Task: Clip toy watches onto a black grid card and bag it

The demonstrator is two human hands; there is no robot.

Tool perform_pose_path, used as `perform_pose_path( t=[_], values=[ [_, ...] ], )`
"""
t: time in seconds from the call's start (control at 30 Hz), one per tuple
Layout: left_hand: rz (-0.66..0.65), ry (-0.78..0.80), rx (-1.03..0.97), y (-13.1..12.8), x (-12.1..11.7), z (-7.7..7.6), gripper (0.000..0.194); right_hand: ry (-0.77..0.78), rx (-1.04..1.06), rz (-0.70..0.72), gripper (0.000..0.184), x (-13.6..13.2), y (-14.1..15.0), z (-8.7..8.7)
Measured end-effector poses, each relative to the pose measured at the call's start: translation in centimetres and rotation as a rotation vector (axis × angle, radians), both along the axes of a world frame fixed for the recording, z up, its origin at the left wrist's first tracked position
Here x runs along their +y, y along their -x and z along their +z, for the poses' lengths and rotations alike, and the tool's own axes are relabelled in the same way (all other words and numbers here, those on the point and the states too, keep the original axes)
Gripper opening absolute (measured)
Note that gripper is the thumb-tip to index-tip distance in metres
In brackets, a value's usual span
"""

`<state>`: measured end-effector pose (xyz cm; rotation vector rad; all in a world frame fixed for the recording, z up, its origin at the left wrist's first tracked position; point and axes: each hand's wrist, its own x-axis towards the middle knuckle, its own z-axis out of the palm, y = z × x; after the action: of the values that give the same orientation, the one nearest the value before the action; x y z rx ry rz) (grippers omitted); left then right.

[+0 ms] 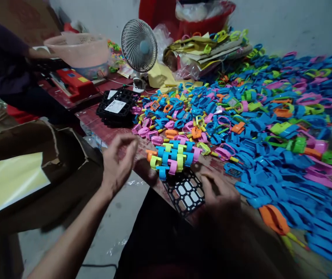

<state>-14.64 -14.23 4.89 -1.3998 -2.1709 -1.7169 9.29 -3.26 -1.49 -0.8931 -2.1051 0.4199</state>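
Observation:
At the table's front edge lies a black plastic grid tray with pale panels in its openings. Toy watches in blue, yellow-green, pink and orange stand in packed rows on its far part. My left hand hovers left of the tray, fingers loosely curved and thumb apart, with nothing visible in it. Beside the tray's right edge is my right hand, thumb and fingers bent together in shadow. Whatever it may hold is hidden.
A big heap of loose toy watches covers the right side. Stacked black trays, a small fan and a red device stand farther back. Another person works at left, above an open cardboard box.

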Motion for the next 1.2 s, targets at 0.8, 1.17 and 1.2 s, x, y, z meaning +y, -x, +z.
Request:
perform_pose_path(
  t=[0.8, 1.17, 1.2],
  values=[
    [-0.323, -0.041, 0.298, -3.0, 1.0, -7.5, 0.063, 0.072, -0.282, -0.018, 0.022, -6.0, 8.5, -3.7],
    [-0.117, 0.116, -0.288, -6.9, -1.3, -12.2, 0.077, -0.092, -0.104, -0.022, 0.030, -4.9, -1.9, -2.9],
    [-0.097, 0.157, -0.233, -6.7, -1.3, -12.5, 0.071, -0.096, -0.131, -0.027, 0.030, -4.5, -2.6, -3.2]
  ],
)
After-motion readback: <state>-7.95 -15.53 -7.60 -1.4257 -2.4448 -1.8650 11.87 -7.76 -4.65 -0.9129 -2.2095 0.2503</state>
